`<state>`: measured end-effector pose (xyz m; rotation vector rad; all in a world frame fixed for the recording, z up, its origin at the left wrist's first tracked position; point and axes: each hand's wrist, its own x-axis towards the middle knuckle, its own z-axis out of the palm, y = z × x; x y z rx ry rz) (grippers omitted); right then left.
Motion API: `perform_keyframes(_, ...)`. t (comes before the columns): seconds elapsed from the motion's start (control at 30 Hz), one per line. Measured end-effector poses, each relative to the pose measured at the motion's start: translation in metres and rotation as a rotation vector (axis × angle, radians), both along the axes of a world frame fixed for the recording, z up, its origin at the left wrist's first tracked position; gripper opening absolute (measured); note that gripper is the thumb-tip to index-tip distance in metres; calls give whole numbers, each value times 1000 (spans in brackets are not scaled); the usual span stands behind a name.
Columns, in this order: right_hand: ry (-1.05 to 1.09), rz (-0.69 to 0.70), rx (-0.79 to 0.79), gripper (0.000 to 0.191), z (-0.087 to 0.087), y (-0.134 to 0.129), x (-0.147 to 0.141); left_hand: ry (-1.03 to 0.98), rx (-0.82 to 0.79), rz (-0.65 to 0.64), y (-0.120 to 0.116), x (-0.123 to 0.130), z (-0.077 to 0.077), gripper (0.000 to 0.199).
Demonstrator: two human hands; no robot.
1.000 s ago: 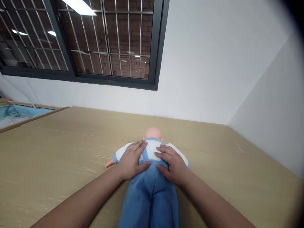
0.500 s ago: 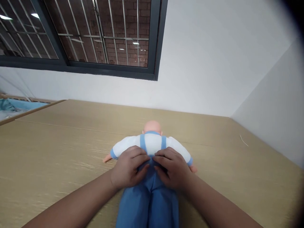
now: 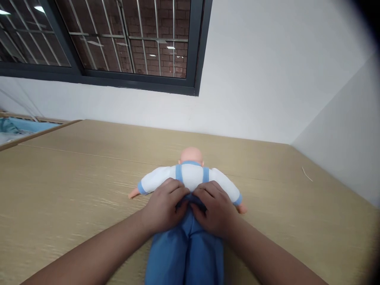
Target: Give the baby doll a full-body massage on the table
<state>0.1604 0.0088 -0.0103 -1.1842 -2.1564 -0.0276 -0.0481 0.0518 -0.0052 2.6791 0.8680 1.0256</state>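
A baby doll (image 3: 192, 174) lies stretched out on the tan surface, its bald head pointing away from me and its arms spread to the sides. It wears a white long-sleeved top with light-blue straps and cuffs. Blue pants (image 3: 169, 257) cover its lower body. At the waist, my left hand (image 3: 166, 204) pinches the left part of the pants' waistband. My right hand (image 3: 218, 208) pinches the same edge just to the right, with the fingertips of both hands close together. My fingers partly hide the doll's waist.
The broad tan surface (image 3: 74, 190) runs up to a white wall (image 3: 252, 79). A dark-framed window (image 3: 133, 81) with metal bars is above. Light-blue cloth (image 3: 32, 126) lies beyond a wooden edge at the far left. A thin pale strand (image 3: 306, 174) lies at right.
My fingers have curled closer around the waistband, and the cloth between them now looks bunched and lifted. The camera view has shifted slightly; the doll stays in place.
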Motion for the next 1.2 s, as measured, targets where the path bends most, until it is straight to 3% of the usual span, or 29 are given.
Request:
perform_keyframes(0.13, 16, -66, 15, 36, 0, 0, -1, -8, -2, 32, -1, 1, -1, 42)
perform_keyframes(0.37, -11, -53, -133, 28, 3, 5, 3, 110, -127, 6, 5, 3, 4, 36)
perform_keyframes(0.63, -19, -67, 23, 47, 2, 3, 0, 69, 41, 27, 2, -1, 3, 53)
perform_keyframes(0.9, -11, -61, -79, 45, -1, 7, 3, 136, -86, 22, 7, 1, 5, 52)
perform_keyframes(1.2, -47, -71, -3, 63, -3, 6, 4, 125, -1, 71, 6, -1, -1, 71)
